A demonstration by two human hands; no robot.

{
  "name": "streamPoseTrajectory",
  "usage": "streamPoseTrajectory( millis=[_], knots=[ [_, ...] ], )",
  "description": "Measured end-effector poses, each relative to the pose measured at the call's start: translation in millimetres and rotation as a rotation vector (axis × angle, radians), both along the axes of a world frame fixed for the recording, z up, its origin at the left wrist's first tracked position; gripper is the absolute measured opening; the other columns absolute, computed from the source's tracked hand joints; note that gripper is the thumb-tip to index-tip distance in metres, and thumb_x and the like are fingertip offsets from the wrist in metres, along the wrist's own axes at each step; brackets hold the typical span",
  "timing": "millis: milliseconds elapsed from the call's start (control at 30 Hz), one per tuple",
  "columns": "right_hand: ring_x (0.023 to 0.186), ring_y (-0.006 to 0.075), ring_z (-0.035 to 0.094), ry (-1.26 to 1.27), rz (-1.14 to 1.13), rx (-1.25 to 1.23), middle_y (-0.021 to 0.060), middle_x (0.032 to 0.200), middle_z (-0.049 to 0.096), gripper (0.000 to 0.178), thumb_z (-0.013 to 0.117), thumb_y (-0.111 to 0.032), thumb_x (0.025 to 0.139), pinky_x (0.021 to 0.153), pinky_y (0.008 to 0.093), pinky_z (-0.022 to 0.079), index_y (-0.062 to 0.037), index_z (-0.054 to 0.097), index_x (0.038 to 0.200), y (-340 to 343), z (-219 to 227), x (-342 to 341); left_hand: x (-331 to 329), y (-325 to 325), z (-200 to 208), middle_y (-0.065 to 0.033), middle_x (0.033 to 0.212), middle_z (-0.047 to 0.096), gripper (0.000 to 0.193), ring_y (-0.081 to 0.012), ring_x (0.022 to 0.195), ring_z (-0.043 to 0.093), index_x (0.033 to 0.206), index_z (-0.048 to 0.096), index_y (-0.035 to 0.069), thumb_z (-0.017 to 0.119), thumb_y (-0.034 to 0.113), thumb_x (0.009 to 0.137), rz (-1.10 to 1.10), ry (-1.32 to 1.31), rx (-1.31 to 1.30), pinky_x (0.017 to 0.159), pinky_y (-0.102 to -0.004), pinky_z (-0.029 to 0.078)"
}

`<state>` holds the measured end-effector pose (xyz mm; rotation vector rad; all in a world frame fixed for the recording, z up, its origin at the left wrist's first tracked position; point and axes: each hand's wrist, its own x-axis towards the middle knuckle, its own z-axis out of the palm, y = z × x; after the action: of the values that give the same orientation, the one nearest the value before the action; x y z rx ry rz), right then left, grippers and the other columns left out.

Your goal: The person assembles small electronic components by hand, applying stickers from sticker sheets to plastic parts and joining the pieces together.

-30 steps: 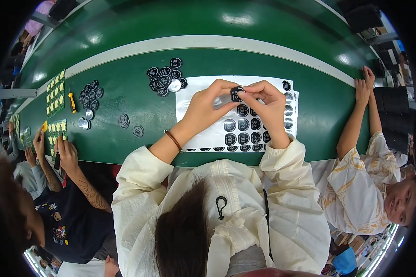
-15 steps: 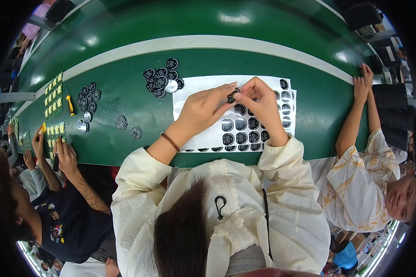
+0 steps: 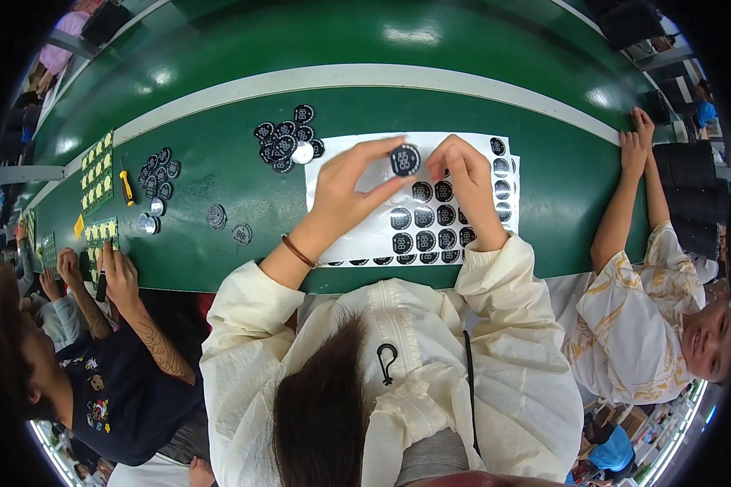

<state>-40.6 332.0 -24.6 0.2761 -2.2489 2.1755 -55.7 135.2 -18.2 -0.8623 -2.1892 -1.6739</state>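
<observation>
A round black disc (image 3: 404, 161) with white display-like markings is pinched at its edge between the thumb and forefinger of my left hand (image 3: 345, 187). It is held above a white sheet (image 3: 333, 235) that carries rows of round black stickers (image 3: 424, 217). Just right of the disc, apart from it, my right hand (image 3: 469, 183) has its fingers curled in and closed. Whether anything is in them is hidden. Beyond my left hand, a pile of similar black discs (image 3: 284, 146) lies on the green table, with one silvery disc (image 3: 303, 152) among them.
Further left lie a smaller group of black discs (image 3: 161, 166), two dark round pieces (image 3: 217, 216), a yellow-handled screwdriver (image 3: 127, 188) and green boards (image 3: 97, 172). A co-worker's hand (image 3: 120, 276) works at the left. Another person's hands (image 3: 638, 140) rest at the table's right.
The disc has turned from edge-on to show its marked face. My right hand has drawn off it to the right, and only my left hand holds it now.
</observation>
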Motion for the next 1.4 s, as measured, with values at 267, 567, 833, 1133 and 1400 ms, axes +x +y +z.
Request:
streamPoseTrajectory(
  millis=[267,567,833,1133,1400],
  knots=[
    [0.065,0.0067,0.051,-0.002,-0.072,0.225,0.001,0.071,0.056,0.024,0.048,-0.016,0.095,0.06,0.0202,0.041,-0.0014,0.057,0.079,2,-1,-1,-38,-59,11,-0.0111,0.126,0.054,0.033,-0.0321,0.117,0.049,0.104,0.064,0.008,0.073,0.016,0.073,0.429,0.206,-0.642,0.102,-0.042,0.036],
    [0.063,0.0065,0.054,0.039,-0.1,0.289,0.0013,0.069,0.059,0.016,0.056,-0.013,0.091,0.06,0.0198,0.043,-0.0006,0.061,0.082,-3,7,-3,-30,-112,19,-0.0144,0.117,0.056,0.028,-0.0328,0.111,0.051,0.1,0.062,0.003,0.069,0.017,0.076,0.455,0.005,-0.713,0.094,-0.0434,0.039],
    [0.064,0.0102,0.058,0.121,-0.251,0.387,0.0046,0.072,0.062,0.01,0.064,-0.009,0.085,0.06,0.0217,0.045,0.0004,0.062,0.085,11,-2,-1,44,-178,15,-0.0126,0.102,0.057,0.029,-0.0316,0.088,0.058,0.105,0.058,0.003,0.067,0.012,0.079,0.684,-0.21,-0.839,0.077,-0.036,0.047],
    [0.084,0.0184,0.06,0.136,-0.354,0.682,0.0089,0.096,0.061,0.016,0.065,-0.006,0.081,0.073,0.0254,0.047,-0.0012,0.063,0.096,29,9,33,43,-196,1,-0.0101,0.095,0.056,0.026,-0.0181,0.076,0.055,0.098,0.055,0.001,0.069,0.005,0.076,0.625,-0.438,-0.665,0.068,-0.0303,0.047],
    [0.106,0.0303,0.055,0.208,-0.199,0.783,0.0108,0.12,0.055,0.033,0.067,-0.005,0.078,0.088,0.0327,0.046,-0.0045,0.06,0.11,18,2,28,31,-173,24,-0.0074,0.078,0.06,0.02,-0.014,0.067,0.058,0.093,0.055,-0.002,0.068,0.004,0.08,0.645,-0.447,-0.491,0.064,-0.0254,0.047]
  ],
)
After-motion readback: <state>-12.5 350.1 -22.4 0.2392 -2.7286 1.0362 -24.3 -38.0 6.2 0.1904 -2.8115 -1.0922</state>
